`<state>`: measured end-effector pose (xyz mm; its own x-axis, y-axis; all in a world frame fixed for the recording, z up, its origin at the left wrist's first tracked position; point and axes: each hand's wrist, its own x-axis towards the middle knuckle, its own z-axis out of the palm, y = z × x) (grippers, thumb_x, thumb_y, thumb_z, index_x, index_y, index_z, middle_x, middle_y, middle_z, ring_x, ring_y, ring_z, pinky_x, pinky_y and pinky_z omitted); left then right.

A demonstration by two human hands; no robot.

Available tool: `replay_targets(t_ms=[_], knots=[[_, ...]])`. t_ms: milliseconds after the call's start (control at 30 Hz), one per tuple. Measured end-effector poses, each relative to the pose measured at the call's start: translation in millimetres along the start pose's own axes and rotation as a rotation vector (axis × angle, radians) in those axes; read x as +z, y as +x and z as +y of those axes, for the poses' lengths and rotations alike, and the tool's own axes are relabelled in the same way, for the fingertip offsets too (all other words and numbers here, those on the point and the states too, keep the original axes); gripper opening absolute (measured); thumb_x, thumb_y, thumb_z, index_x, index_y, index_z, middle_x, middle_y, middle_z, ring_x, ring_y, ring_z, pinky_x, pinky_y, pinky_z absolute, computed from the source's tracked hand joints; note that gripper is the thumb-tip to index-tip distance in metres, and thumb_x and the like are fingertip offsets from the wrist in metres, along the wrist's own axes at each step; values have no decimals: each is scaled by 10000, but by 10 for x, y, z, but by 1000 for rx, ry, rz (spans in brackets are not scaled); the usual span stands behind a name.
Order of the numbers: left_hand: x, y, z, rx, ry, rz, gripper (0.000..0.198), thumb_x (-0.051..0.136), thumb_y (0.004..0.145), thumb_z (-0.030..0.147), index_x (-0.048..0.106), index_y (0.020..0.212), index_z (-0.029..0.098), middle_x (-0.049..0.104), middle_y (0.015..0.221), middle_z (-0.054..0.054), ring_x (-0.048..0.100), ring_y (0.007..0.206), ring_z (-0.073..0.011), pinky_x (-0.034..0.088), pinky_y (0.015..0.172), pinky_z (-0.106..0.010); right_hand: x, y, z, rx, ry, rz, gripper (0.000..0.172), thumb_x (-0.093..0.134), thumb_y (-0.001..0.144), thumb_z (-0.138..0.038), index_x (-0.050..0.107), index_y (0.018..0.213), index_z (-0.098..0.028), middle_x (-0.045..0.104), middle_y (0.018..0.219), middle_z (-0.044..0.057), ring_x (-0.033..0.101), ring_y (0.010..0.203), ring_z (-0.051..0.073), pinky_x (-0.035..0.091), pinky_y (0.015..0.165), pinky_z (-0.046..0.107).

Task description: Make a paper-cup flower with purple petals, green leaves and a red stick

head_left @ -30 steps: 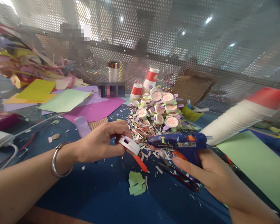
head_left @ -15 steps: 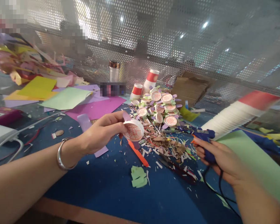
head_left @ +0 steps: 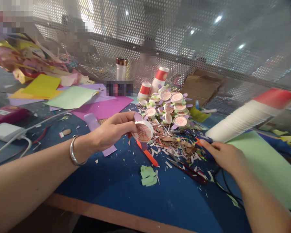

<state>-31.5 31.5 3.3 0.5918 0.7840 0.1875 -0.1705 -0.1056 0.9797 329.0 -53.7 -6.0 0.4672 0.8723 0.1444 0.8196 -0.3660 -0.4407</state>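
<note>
My left hand (head_left: 116,129) pinches a round white cup-bottom piece (head_left: 143,132) with an orange web-like pattern, held above the table. A purple paper tab (head_left: 137,117) sticks up from its edge. My right hand (head_left: 224,157) is low over the table at the right, its fingers around a blue glue gun (head_left: 207,139) with an orange trigger; most of the gun is hidden behind the hand. Several similar patterned pieces with green and purple tabs lie in a pile (head_left: 168,109) beyond my hands. Light green paper cutouts (head_left: 148,175) lie near the front.
Scissors (head_left: 188,170) and an orange-handled tool (head_left: 149,156) lie beside paper scraps (head_left: 174,142). A long stack of paper cups (head_left: 242,119) leans at the right above a green sheet (head_left: 264,165). Coloured sheets (head_left: 72,100) and a white charger (head_left: 7,132) with cables occupy the left.
My right hand has lowered the glue gun toward the table, and the gun is now mostly covered by the hand. The left hand keeps its piece. The camera view has shifted slightly.
</note>
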Motion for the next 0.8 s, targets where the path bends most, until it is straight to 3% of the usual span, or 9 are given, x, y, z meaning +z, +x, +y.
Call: replay_targets(t_ms=[33,100,167,267,367,467,800], knots=[[0,-1,2,-3,2,0,42,601,736,176,620,772,166,618,727,4,547,667,-116,418,641,-263,-32,-48,-43,20,-57,38,474,686,740,-655,598,509,-251,502,428,38,374,396,166,235,442,313],[0,-1,7,-7,4,6,32,599,731,179,611,756,164,608,709,9,540,653,-113,410,632,-261,-68,-196,-202,-7,-125,95,385,645,799,-633,657,683,-266,620,616,67,445,480,193,252,491,325],[-2,4,5,-4,9,3,31,594,730,179,610,750,162,611,704,9,537,646,-111,403,627,-260,-50,-394,-444,-219,-148,130,322,577,888,-559,655,790,-262,675,753,65,579,631,229,365,581,339],[-15,13,-11,2,22,-5,37,589,730,165,615,756,158,622,713,6,543,651,-109,400,631,-258,61,-695,-839,-521,21,-199,209,575,938,-417,682,869,-251,693,818,26,616,684,185,443,636,304],[-25,18,-21,11,32,-4,20,594,740,164,610,750,158,619,705,7,535,641,-103,388,615,-252,194,-890,-1098,-642,49,-475,122,610,937,-308,687,876,-235,697,844,12,638,744,167,464,635,277],[-16,17,-8,37,35,-10,15,601,747,171,608,747,159,614,697,11,519,629,-96,376,600,-247,282,-952,-1168,-659,19,-543,55,649,908,-230,691,874,-217,692,844,13,640,746,165,469,633,278],[6,8,5,17,61,-42,13,585,727,171,585,715,166,595,678,20,506,614,-92,375,579,-239,331,-979,-1157,-675,-5,-528,70,650,907,-174,694,873,-217,673,856,11,634,758,166,482,687,298]])
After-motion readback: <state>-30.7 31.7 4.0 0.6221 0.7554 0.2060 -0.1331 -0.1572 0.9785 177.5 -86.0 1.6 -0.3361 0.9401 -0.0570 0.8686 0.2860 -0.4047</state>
